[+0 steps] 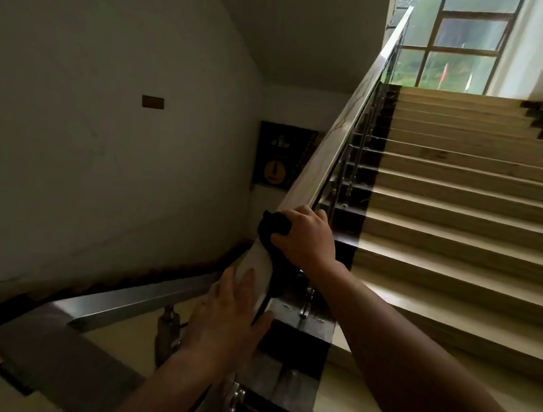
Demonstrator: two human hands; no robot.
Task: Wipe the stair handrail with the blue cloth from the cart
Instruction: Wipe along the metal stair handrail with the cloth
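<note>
The person is standing at the foot of the upper flight, and the right hand (305, 236) is pressing the cloth (274, 227) down on the sloping stair handrail (338, 135), the fingers curled closed over the rail with the fabric bunched under the palm; in this dim light the cloth is reading almost black rather than blue. A tail of it is hanging down the near side of the rail toward the baluster brackets (305, 308). The left hand (231, 318) is lying flat and open on the lower end of the rail, holding nothing, just bracing. The cart is not showing anywhere from here. The trouble, as I judge it, is lying in that loose tail: as the hand is sliding upward it could be snagging on a bracket or slipping out from under the palm, leaving bare skin rubbing the rail. The bunching is also risking a narrow wipe, so the rail's far edge may be going untouched. And with eyes on the rail, a foot could be catching the first stair tread (460, 286).
</note>
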